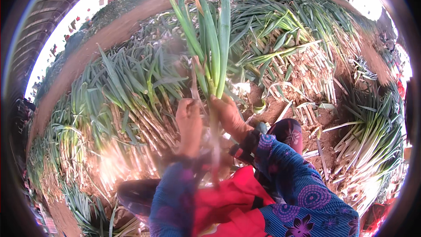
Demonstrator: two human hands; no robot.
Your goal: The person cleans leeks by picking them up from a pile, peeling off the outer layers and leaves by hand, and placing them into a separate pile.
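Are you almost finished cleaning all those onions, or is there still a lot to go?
Some looks done: a pile of clean white stalks lies on the right. In hand now: the right hand grips one green onion upright, while the blurred left hand seems to pull at its lower part. A lot looks left: a long heap of muddy onions stretches across the dirt ahead.

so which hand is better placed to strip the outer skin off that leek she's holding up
Left, probably. The right hand is wrapped around the leek, keeping it upright, so it is occupied. The left hand sits beside the stalk, blurred, at its loose outer skin.
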